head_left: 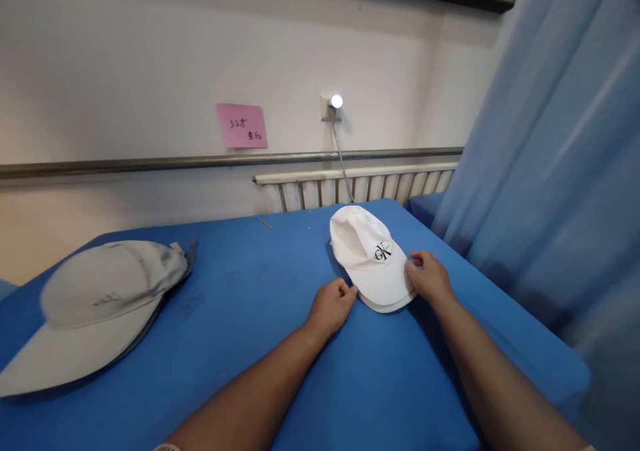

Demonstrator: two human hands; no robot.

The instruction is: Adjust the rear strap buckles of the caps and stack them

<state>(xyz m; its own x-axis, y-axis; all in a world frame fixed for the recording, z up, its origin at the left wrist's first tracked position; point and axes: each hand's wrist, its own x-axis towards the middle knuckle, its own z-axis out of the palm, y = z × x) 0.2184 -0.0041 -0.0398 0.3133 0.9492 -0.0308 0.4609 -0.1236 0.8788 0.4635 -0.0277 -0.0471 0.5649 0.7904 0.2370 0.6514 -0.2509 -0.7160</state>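
Note:
A white baseball cap with a black letter logo lies on the blue-covered table, its brim pointing towards me. There seems to be a second brim edge just under the front one. My left hand pinches the brim's left edge between thumb and curled fingers. On the opposite edge, my right hand grips the brim, thumb and fingers closed on it. Further left sit light grey caps, one on another with a darker brim below, apart from both hands.
Behind the table run a wall rail and a white radiator. A lit plug with a cable and a pink note are on the wall. A blue curtain hangs at the right. A thin stick lies near the back edge.

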